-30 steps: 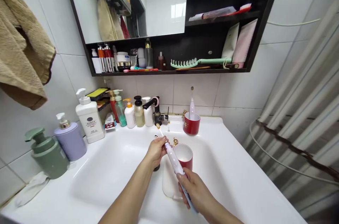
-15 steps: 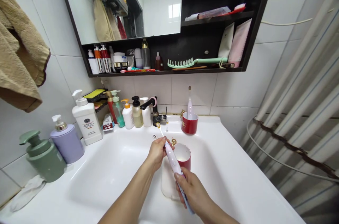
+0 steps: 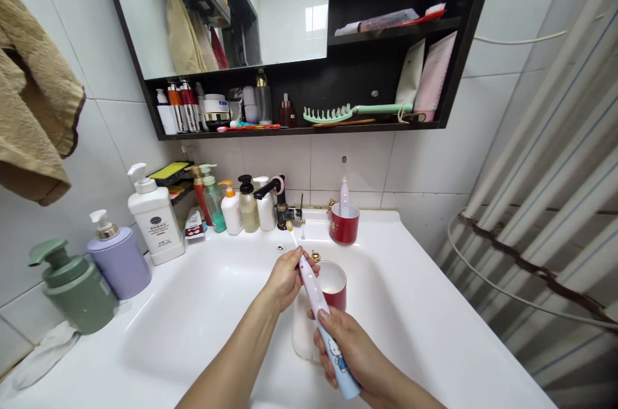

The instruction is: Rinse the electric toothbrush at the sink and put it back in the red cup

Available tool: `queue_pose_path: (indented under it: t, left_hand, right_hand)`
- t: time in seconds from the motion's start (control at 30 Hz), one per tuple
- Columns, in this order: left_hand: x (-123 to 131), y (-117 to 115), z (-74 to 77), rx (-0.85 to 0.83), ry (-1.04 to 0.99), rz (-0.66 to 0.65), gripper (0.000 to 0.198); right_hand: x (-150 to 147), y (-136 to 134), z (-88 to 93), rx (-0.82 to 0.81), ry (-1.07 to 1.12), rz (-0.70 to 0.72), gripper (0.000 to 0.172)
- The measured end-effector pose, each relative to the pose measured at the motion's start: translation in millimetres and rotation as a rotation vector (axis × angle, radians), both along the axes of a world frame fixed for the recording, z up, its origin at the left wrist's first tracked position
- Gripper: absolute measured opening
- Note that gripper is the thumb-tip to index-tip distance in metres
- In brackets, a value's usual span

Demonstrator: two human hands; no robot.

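Note:
An electric toothbrush (image 3: 316, 296) with a lilac-to-blue handle and a cartoon cat print slants over the sink, its head pointing at the faucet. My left hand (image 3: 288, 275) is closed around the neck, where the brush head meets the handle. Lower down, my right hand (image 3: 345, 348) is wrapped around the handle. Just behind the toothbrush stands a red cup (image 3: 338, 286) with a white inside and a gold-coloured handle. It stands by a pale tray-like piece (image 3: 304, 338) in the basin, partly hidden by my hands.
The white sink (image 3: 203, 319) has a black faucet (image 3: 282, 203) at its back. A second red cup (image 3: 344, 227) holding another toothbrush stands on the rear rim. Several pump bottles (image 3: 157, 222) line the left and back. Overhead hangs a dark cabinet (image 3: 299, 131); a folded curtain (image 3: 545, 203) is at right.
The toothbrush has turned about its long axis: the cartoon cat print on the handle now faces up, and the button side has rolled away. Both hands keep their places.

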State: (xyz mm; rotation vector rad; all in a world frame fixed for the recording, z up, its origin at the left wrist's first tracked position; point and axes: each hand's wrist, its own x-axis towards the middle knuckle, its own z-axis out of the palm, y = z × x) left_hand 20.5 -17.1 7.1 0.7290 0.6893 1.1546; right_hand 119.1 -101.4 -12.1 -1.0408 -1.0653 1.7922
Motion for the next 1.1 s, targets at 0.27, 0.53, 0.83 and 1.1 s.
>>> queue_pose_path:
  t: [0.27,0.53,0.83,1.1]
  left_hand:
    - [0,-2,3.2,0.02,-0.028,-0.02,0.017]
    - [3,-5,6.7,0.035,-0.044,0.003,0.02]
    - [8,-3,2.0,0.277,0.37,0.182,0.017]
    - [18,-14,-29.7,0.814,1.232,0.058,0.021]
  right_hand:
    - [1,1,-1.1,0.02,-0.024,0.009,0.033]
    - [-1,0,-2.5,0.043,-0.025,0.022,0.03]
    - [8,56,27.0,0.462,-0.29,-0.373,0.026]
    - [30,101,5.4,0.51,-0.586,-0.58,0.025]
